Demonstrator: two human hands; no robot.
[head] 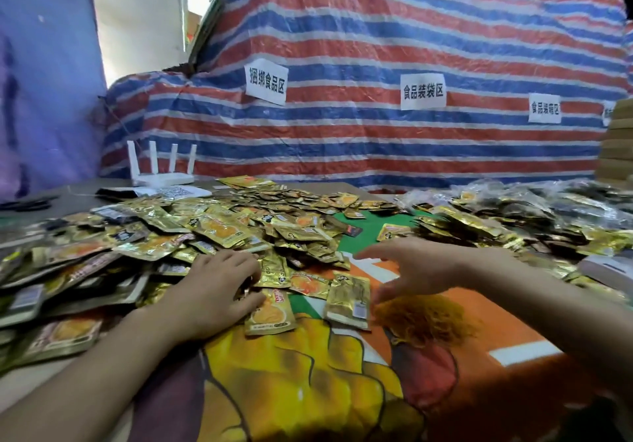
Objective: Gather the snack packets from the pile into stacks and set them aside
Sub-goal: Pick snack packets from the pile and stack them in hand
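Note:
A big pile of gold and orange snack packets [219,225] covers the left and middle of the table. My left hand [209,287] lies on the pile's near edge with its fingers curled over several packets. One orange-faced packet [270,311] sits just below its fingertips. A gold packet [349,301] lies loose on the mat between my hands. My right hand [414,267] hovers just right of that packet, fingers spread and holding nothing.
A colourful printed mat [308,373] covers the near table. More packets in clear bags [534,215] heap up at the right. A white router [161,174] stands at the back left. A striped tarp [376,81] with paper labels forms the back wall.

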